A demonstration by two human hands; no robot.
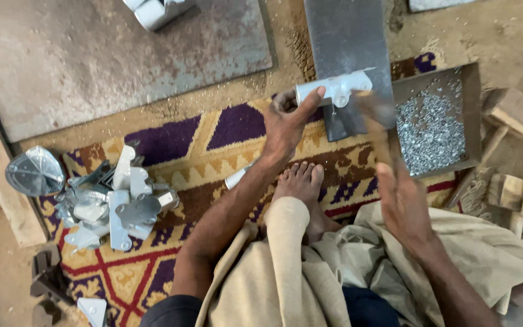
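Dirt floor under a patterned rug (171, 145), steel plate (349, 36) ahead. Left hand (286, 124) gripping white metal fitting (334, 89) on the plate's near end. Right hand (398, 194) blurred, loose, empty, beside tray of screws (434, 124). Best kept pinned flat, fingers clear.

The person wears loose, crumpled beige cloth trousers over the legs, a dark sleeve ending above the left elbow, dark blue fabric showing at the lap, with bare forearms, no rings or watch, and a bare foot (302, 184).
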